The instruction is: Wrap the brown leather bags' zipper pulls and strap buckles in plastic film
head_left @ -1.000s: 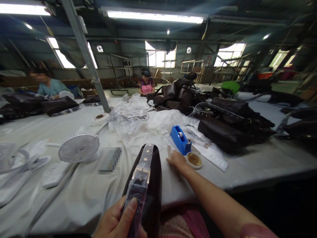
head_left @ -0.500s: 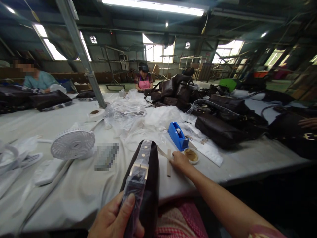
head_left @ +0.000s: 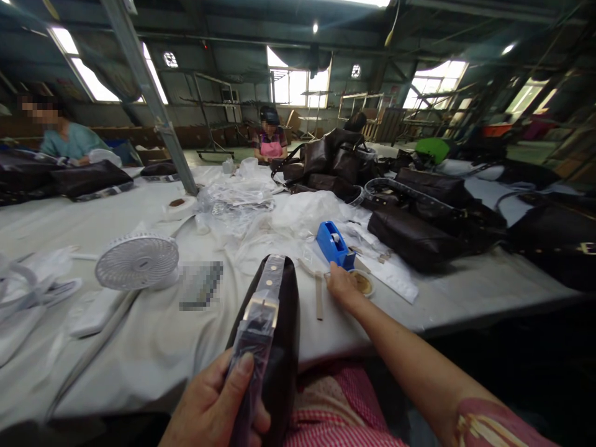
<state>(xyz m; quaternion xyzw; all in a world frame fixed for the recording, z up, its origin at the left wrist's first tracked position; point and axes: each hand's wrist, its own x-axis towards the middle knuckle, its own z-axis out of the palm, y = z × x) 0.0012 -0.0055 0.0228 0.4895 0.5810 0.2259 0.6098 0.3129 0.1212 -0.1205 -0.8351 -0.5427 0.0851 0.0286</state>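
My left hand (head_left: 218, 391) is closed round the plastic-wrapped strap of a dark brown leather handbag (head_left: 286, 335), thumb on top. A gold-coloured buckle (head_left: 261, 312) shows through the clear wrap, with metal studs above it. The bag stands on end at the table's near edge. My right hand (head_left: 343, 285) reaches over the table with its fingers drawn together just below the blue tape dispenser (head_left: 334, 245). A thin pale strip (head_left: 307, 266) runs toward its fingertips; what they hold is too small to make out. A narrow tan stick (head_left: 319, 297) lies beside them.
Right of my right hand sits a small dish of yellowish-brown stuff (head_left: 365, 282). A white fan (head_left: 137, 261) stands at left. Crumpled clear plastic (head_left: 298, 214) covers the middle, dark bags (head_left: 410, 239) are piled behind, and a metal post (head_left: 153, 105) rises at left. Two people sit across the table.
My right hand has moved slightly right and away from me, from beside the tan stick to the front of the tape dispenser. My left hand keeps its hold on the bag. The view has tilted down slightly.
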